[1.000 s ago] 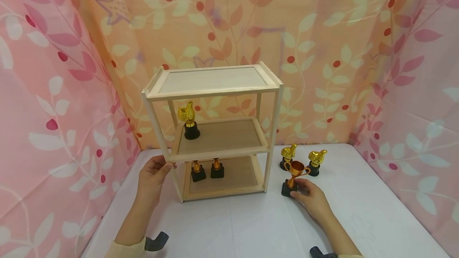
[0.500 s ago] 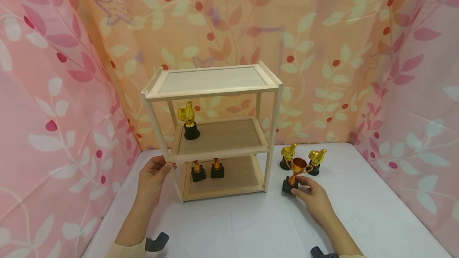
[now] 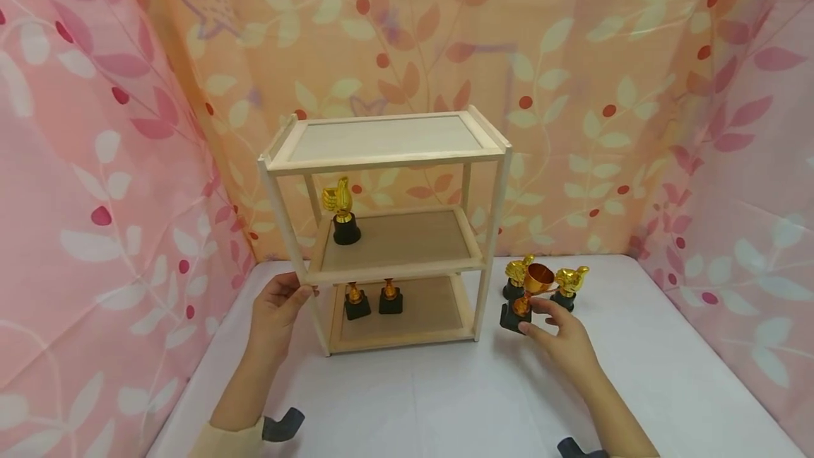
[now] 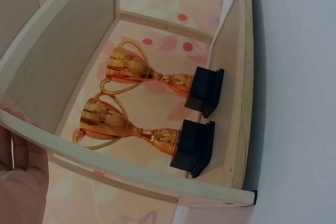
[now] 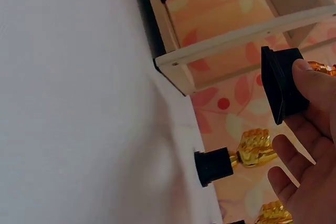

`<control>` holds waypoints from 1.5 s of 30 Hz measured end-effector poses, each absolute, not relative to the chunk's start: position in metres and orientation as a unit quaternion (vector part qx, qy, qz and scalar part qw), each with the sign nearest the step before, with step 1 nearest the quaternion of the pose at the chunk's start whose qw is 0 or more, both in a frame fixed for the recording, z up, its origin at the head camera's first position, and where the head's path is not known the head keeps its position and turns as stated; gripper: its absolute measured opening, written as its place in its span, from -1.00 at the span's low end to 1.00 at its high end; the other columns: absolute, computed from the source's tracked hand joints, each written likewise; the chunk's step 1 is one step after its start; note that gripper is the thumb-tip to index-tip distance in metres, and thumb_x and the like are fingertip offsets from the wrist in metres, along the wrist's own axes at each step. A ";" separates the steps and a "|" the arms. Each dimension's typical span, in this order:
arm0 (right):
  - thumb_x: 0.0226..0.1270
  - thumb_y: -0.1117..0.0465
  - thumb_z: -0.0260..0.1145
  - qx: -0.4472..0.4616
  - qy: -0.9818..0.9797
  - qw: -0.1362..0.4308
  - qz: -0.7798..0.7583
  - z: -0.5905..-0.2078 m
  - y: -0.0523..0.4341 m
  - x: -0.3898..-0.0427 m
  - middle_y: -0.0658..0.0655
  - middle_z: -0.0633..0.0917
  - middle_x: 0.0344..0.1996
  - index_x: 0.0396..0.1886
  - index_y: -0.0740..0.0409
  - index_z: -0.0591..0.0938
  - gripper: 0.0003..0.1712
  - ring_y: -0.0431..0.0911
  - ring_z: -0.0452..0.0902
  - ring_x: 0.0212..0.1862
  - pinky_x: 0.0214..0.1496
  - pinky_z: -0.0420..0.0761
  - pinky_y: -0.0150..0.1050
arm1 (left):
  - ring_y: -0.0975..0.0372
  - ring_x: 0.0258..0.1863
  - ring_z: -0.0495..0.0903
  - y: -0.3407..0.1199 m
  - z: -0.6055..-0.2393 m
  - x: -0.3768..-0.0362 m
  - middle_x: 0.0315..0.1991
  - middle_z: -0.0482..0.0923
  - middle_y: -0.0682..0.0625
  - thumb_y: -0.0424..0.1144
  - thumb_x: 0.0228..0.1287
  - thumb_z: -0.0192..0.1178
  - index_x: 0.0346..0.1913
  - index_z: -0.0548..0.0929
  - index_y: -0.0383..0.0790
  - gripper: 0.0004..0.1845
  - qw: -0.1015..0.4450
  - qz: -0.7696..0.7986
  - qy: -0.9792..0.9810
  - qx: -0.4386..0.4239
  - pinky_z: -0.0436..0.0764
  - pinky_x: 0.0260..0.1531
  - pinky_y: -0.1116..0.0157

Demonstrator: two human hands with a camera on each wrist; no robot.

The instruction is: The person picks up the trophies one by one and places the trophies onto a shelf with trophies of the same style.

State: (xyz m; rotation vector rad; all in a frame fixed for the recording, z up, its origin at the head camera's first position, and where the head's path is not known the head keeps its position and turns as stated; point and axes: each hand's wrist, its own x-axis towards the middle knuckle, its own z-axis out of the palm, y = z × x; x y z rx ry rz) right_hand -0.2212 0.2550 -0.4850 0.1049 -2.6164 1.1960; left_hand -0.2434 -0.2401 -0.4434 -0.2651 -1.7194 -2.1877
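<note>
In the head view my right hand [image 3: 569, 348] pinches a copper-coloured trophy cup [image 3: 539, 278] low down near its black base. The right wrist view shows that base [image 5: 286, 80] raised off the table, thumb against it. My left hand [image 3: 273, 316] grips the left front post of a small wooden three-tier shelf [image 3: 420, 242]. A gold thumbs-up trophy [image 3: 343, 205] stands at the left of the middle tier. On the bottom tier stand two more cups, one trophy cup [image 4: 105, 119] beside another trophy cup [image 4: 127, 66], both upright.
Right of the shelf, a gold thumbs-up trophy [image 3: 512, 288] and a second thumbs-up trophy [image 3: 570, 281] stand on the white-covered table [image 3: 439, 401], just behind the held cup. Floral cloth [image 3: 407, 34] hangs at the back and both sides.
The trophy cup in my right hand has risen slightly and tilted to the right. My left hand keeps its grip on the shelf post. The head view has shifted a little.
</note>
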 end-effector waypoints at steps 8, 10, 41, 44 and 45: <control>0.35 -0.18 0.43 0.047 -0.898 0.130 0.417 -0.438 0.247 -0.218 0.31 0.63 0.20 0.36 0.14 0.50 -0.25 0.27 0.50 0.24 0.28 0.48 0.30 | 0.26 -0.26 0.73 -0.238 -0.443 -0.243 -0.30 0.75 0.06 -0.52 0.39 0.24 -0.04 0.63 -0.24 -0.82 0.172 -0.773 -0.604 -0.087 0.67 -0.01 0.41; 0.36 -0.20 0.41 0.044 -0.899 0.128 0.417 -0.427 0.246 -0.216 0.31 0.61 0.22 0.38 0.13 0.49 -0.24 0.29 0.48 0.25 0.25 0.49 0.33 | 0.27 -0.25 0.73 -0.238 -0.443 -0.243 -0.30 0.75 0.07 -0.52 0.38 0.24 -0.04 0.62 -0.26 -0.82 0.172 -0.773 -0.605 -0.085 0.67 -0.01 0.41; 0.25 -0.05 0.54 0.119 -0.881 0.099 0.446 -0.392 0.207 -0.185 0.08 0.69 0.11 0.21 -0.01 0.59 -0.42 0.11 0.49 0.22 0.30 0.34 0.44 | 0.28 -0.22 0.73 -0.238 -0.440 -0.243 -0.27 0.73 0.08 -0.48 0.38 0.27 -0.02 0.60 -0.27 -0.82 0.165 -0.767 -0.617 -0.066 0.65 0.03 0.41; 0.23 -0.07 0.55 0.132 -0.881 0.094 0.445 -0.395 0.201 -0.184 0.02 0.69 0.10 0.18 -0.07 0.61 -0.44 0.07 0.49 0.21 0.28 0.39 0.40 | 0.28 -0.23 0.72 -0.238 -0.441 -0.244 -0.28 0.73 0.08 -0.50 0.38 0.26 -0.02 0.60 -0.29 -0.82 0.168 -0.768 -0.614 -0.070 0.65 0.02 0.42; 0.22 -0.07 0.55 0.135 -0.881 0.091 0.445 -0.396 0.199 -0.184 -0.01 0.69 0.09 0.17 -0.10 0.61 -0.45 0.05 0.49 0.21 0.27 0.40 0.38 | 0.28 -0.23 0.72 -0.238 -0.441 -0.244 -0.28 0.73 0.07 -0.50 0.38 0.26 -0.02 0.60 -0.29 -0.82 0.168 -0.769 -0.613 -0.071 0.65 0.02 0.42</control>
